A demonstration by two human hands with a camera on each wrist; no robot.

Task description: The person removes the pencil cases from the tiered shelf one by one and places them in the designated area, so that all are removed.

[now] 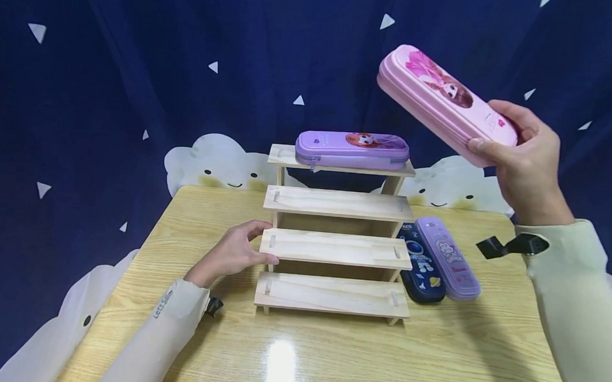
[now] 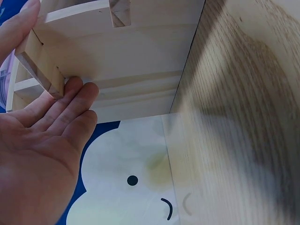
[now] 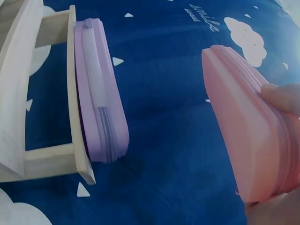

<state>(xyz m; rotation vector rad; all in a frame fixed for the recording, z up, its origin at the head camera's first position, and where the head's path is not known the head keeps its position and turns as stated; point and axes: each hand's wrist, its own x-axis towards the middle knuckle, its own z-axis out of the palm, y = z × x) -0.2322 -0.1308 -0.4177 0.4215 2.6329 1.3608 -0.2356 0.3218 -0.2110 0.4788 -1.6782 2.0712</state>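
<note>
In the head view, my right hand [image 1: 533, 159] holds a pink pencil case [image 1: 445, 106] by one end, up in the air at the right. Its lid bears a doll picture, and it tilts up to the left. My left hand [image 1: 234, 249] grips the left end of a tier of the wooden step shelf [image 1: 336, 247], thumb at the front edge, fingers behind. The left wrist view shows those fingers [image 2: 77, 105] against the shelf's side. A purple pencil case [image 1: 352, 150] lies on the top tier, also seen in the right wrist view, apart from the pink one.
Right of the shelf, a dark blue space-print pencil case [image 1: 420, 272] and a lilac one [image 1: 448, 259] lie side by side on the wooden table [image 1: 214, 348]. Cloud-shaped panels [image 1: 219, 163] stand along the table's back edge before a navy curtain [image 1: 261, 50].
</note>
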